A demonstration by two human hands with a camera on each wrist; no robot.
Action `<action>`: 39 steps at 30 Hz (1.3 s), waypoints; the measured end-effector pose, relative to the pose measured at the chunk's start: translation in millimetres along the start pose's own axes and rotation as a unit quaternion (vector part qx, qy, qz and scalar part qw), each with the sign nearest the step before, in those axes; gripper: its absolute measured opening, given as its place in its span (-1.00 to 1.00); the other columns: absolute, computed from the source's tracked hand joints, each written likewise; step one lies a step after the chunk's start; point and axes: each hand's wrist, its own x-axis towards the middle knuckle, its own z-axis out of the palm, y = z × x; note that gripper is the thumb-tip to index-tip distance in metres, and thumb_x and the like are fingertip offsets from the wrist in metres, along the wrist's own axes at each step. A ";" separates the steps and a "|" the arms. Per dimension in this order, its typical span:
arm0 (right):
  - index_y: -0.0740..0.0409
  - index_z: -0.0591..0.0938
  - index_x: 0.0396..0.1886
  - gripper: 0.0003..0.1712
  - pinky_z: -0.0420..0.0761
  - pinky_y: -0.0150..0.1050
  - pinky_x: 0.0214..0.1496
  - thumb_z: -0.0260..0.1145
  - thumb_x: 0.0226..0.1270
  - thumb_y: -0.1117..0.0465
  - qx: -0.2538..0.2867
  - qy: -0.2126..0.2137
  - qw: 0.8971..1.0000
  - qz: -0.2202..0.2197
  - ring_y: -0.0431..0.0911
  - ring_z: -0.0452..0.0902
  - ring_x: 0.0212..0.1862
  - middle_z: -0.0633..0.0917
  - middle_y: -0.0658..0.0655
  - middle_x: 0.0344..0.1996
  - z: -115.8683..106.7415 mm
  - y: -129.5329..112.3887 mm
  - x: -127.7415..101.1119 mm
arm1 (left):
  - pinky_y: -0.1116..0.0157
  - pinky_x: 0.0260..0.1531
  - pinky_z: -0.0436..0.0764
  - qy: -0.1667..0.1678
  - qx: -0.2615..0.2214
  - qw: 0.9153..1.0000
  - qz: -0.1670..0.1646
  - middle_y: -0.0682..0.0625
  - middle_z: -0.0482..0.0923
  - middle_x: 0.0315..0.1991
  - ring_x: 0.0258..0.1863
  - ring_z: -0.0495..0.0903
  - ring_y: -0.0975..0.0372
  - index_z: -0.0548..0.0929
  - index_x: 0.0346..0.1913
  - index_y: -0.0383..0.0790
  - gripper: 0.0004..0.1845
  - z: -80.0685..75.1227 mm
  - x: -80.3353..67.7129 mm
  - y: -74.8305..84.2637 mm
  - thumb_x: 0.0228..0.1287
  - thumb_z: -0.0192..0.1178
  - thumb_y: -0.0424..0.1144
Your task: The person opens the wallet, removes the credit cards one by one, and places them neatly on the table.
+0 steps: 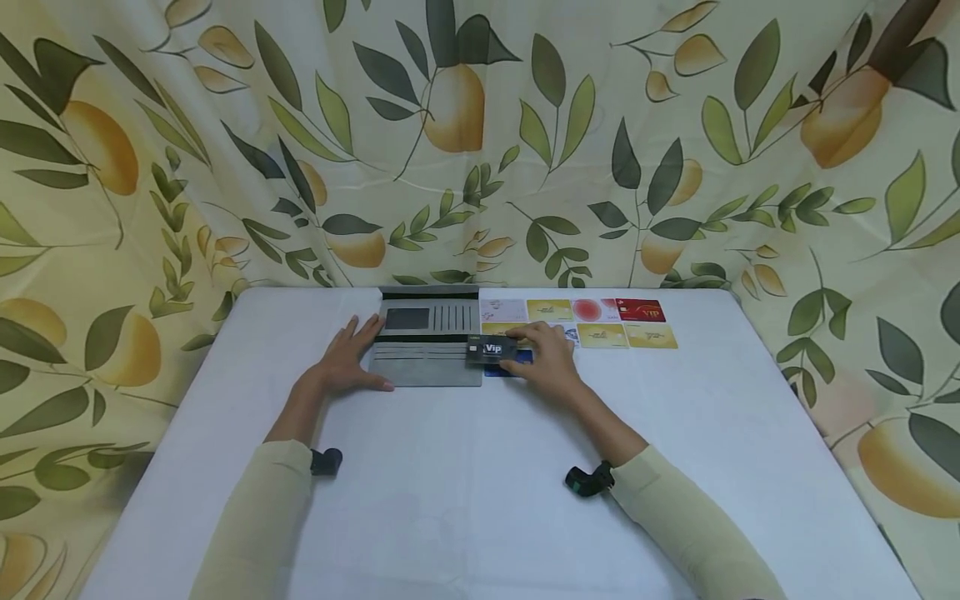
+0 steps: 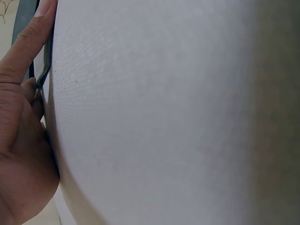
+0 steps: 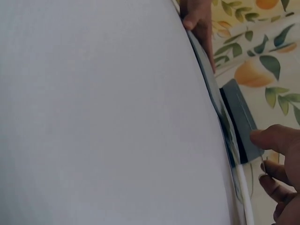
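An open grey card wallet (image 1: 427,346) lies flat on the white table (image 1: 465,483). My left hand (image 1: 351,357) rests flat beside it, straight fingers touching its left edge (image 2: 46,61). My right hand (image 1: 534,350) pinches a black VIP card (image 1: 492,350) just above the wallet's right edge. A blue card (image 1: 512,367) lies under that hand. In the right wrist view the dark card (image 3: 240,118) shows edge-on with my fingers (image 3: 275,139) on it. The left wrist view shows my left hand (image 2: 21,122) against the cloth.
Several cards lie in two rows right of the wallet: a white one (image 1: 503,310), gold ones (image 1: 550,310), a red-circle one (image 1: 595,310) and a red VIP card (image 1: 641,311). A leaf-and-fruit print curtain (image 1: 480,142) hangs behind and beside the table.
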 end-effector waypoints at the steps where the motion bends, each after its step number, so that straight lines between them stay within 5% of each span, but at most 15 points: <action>1: 0.08 0.74 0.22 -0.37 0.27 0.10 0.06 0.66 0.16 0.03 0.000 0.002 1.000 0.003 0.13 0.34 0.05 0.64 0.20 0.15 -1.6 1.7 -1.1 | -0.15 0.60 -0.35 -0.001 -0.003 1.000 0.001 -0.10 -0.23 0.73 0.67 -0.47 -0.11 -0.04 0.72 -0.13 0.38 0.0 0.0 -0.3 -0.02 0.65 0.11; 20: 0.09 0.70 0.31 -0.35 0.23 0.06 0.00 0.62 0.22 0.06 -0.016 -0.018 0.999 0.043 0.16 0.29 0.15 0.61 0.24 0.22 -31.0 30.9 -23.9 | -0.19 0.59 -0.33 -0.007 -0.005 1.000 -0.006 -0.08 -0.25 0.74 0.67 -0.48 -0.10 -0.05 0.73 -0.12 0.38 0.9 -0.7 -1.0 -0.01 0.65 0.12; 39: 0.10 0.65 0.36 -0.35 0.22 0.19 0.17 0.57 0.29 0.09 -0.030 -0.017 0.997 0.074 0.21 0.27 0.24 0.55 0.28 0.33 -53.6 58.3 -47.3 | -0.24 0.57 -0.30 -0.007 -0.003 1.000 -0.012 -0.08 -0.26 0.74 0.67 -0.46 -0.11 -0.05 0.73 -0.11 0.37 -1.7 0.0 0.9 -0.01 0.64 0.13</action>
